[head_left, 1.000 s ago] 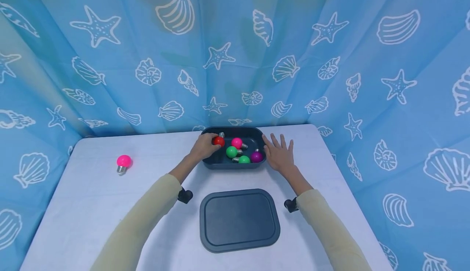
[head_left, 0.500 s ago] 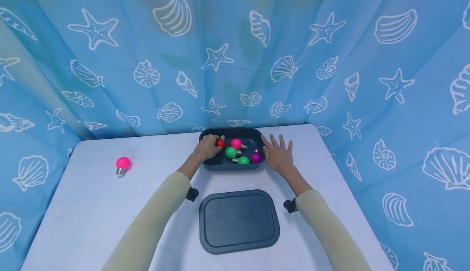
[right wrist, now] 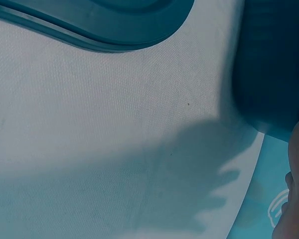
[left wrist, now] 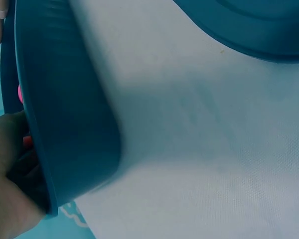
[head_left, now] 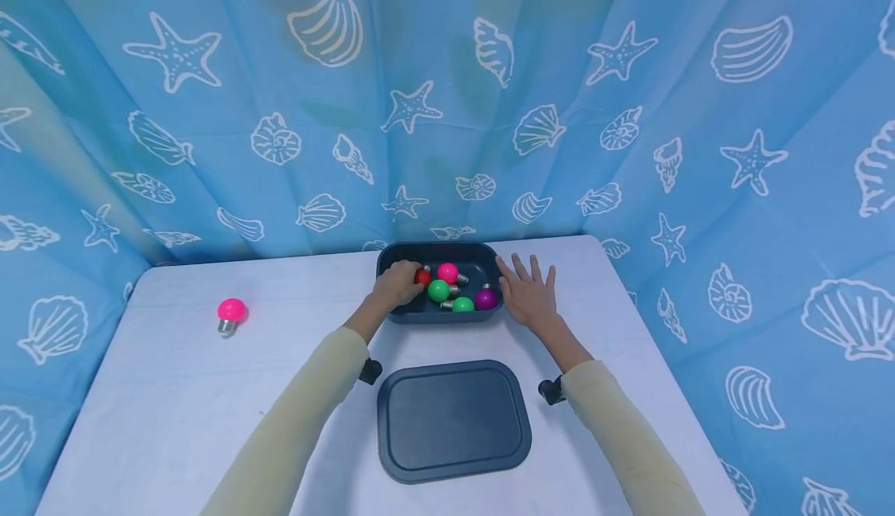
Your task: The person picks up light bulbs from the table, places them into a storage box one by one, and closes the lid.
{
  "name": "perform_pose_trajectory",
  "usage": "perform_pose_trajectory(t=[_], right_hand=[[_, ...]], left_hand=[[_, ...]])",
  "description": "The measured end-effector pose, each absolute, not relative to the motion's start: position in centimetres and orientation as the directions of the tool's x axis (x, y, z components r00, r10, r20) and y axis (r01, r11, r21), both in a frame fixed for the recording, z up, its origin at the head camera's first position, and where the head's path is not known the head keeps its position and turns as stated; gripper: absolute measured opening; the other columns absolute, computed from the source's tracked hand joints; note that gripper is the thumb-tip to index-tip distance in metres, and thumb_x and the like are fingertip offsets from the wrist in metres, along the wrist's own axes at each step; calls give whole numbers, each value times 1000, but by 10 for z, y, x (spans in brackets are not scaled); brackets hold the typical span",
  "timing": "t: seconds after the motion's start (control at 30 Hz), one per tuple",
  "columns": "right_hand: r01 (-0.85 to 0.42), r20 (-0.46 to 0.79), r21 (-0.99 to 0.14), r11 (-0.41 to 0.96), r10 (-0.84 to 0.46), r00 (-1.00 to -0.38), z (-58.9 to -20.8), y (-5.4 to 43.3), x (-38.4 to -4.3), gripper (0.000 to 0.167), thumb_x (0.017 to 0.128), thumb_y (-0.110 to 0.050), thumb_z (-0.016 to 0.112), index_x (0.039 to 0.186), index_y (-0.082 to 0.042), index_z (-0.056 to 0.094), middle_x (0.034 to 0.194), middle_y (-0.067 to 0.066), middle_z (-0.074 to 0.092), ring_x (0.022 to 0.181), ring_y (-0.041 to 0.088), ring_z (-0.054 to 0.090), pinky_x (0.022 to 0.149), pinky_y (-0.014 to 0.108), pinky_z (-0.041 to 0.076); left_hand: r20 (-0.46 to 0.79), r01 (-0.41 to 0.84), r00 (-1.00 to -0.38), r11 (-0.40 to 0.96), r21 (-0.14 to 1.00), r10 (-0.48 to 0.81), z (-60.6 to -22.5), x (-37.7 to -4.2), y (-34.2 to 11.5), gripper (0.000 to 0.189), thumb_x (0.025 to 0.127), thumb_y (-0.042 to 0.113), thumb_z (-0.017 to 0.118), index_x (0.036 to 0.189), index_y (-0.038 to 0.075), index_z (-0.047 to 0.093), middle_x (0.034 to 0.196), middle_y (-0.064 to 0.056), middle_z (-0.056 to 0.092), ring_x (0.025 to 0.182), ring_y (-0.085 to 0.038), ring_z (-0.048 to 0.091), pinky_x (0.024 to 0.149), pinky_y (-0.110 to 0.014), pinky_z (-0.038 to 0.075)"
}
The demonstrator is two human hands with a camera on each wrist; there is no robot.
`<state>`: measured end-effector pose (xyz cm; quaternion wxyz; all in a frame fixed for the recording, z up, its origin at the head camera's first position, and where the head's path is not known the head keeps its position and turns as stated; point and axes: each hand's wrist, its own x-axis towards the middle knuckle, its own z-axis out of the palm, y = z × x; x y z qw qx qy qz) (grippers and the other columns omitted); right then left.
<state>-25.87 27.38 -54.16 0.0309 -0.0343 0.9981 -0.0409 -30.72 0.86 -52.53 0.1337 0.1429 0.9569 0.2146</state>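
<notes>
The left hand (head_left: 397, 284) pinches the red bulb (head_left: 423, 277) inside the container (head_left: 437, 318) (right hand (head_left: 529, 298), fingers apart), probably placing it, release being called for next.

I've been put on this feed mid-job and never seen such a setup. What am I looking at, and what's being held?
There is no machine here, only a person's two bare hands. The wide picture comes from a camera worn on the head; the two close ones come from the left and right wrists.

On the white-covered table sit a dark, rounded rectangular box, a matching flat lid nearer the person, and, off to the left, a pink round bulb with a metallic screw base. More bulbs lie inside the box: pink, green and purple.

The left hand reaches into the box and appears to pinch a glossy red bulb. The right hand, fingers spread, is at the box's right end, holding no bulb.
</notes>
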Motion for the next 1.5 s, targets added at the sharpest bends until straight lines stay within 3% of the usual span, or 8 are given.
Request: perform_pose_trajectory(t=[0.13, 0.37, 0.6, 0.83, 0.97, 1.27, 1.5], right_hand=[[-62, -59, -87, 994, -67, -996, -543, 273, -260, 55, 109, -39, 25, 161, -24, 19, 164, 13, 17, 150, 42, 0, 114, 65, -7], [-69, -54, -61, 996, -72, -996, -544, 276, -259, 55, 108, -38, 26, 161, -23, 19, 164, 13, 18, 149, 43, 5, 114, 67, -2], [-67, -71, -58, 996, -71, -995, -543, 277, -259, 55, 109, -39, 24, 161, -24, 18, 164, 13, 17, 149, 43, 2, 114, 67, 0], [-70, -70, -68, 995, -75, -995, -543, 276, -259, 55, 108, -38, 24, 161, -23, 19, 164, 14, 17, 149, 43, 3, 114, 66, -3], [-68, -74, -83, 994, -74, -994, -543, 275, -259, 55, 108, -39, 24, 161, -24, 18, 165, 13, 16, 149, 43, 1, 114, 65, -8], [-69, -61, -89, 994, -74, -995, -543, 273, -259, 56, 108, -38, 28, 161, -23, 19, 164, 13, 17, 149, 44, 6, 113, 66, -7], [-77, -62, -83, 994, -82, -995, -540, 272, -258, 55, 109, -37, 27, 161, -22, 20, 164, 14, 17, 149, 44, 4, 114, 67, -5]], left_hand=[[-200, 226, -919, 871, 436, 339, -524, -307, 8, 42, 98, 19, 64, 136, 1, 58, 121, -15, 62, 99, -27, 58, 88, -38, 54], [-159, 260, -917, 850, 459, 366, -511, -304, 2, 47, 99, 18, 62, 143, 2, 53, 134, -17, 58, 114, -27, 57, 97, -43, 51], [6, 371, -897, 744, 555, 442, -494, -297, -18, 50, 98, 17, 63, 143, 0, 51, 140, -19, 55, 128, -31, 52, 104, -45, 45], [129, 370, -910, 631, 682, 394, -467, -290, -56, 52, 97, 16, 65, 144, -2, 49, 138, -20, 57, 128, -34, 53, 108, -49, 40], [152, 369, -917, 636, 678, 370, -458, -286, -86, 53, 97, 14, 66, 145, -1, 48, 141, -21, 54, 131, -36, 50, 107, -49, 42], [125, 289, -953, 702, 651, 276, -467, -263, -173, 57, 97, 12, 65, 147, -4, 42, 144, -27, 47, 134, -44, 43, 107, -59, 37], [1, 74, -996, 770, 634, 94, -489, -233, -230, 62, 98, 16, 63, 149, -5, 35, 147, -34, 37, 137, -52, 32, 104, -67, 33]])
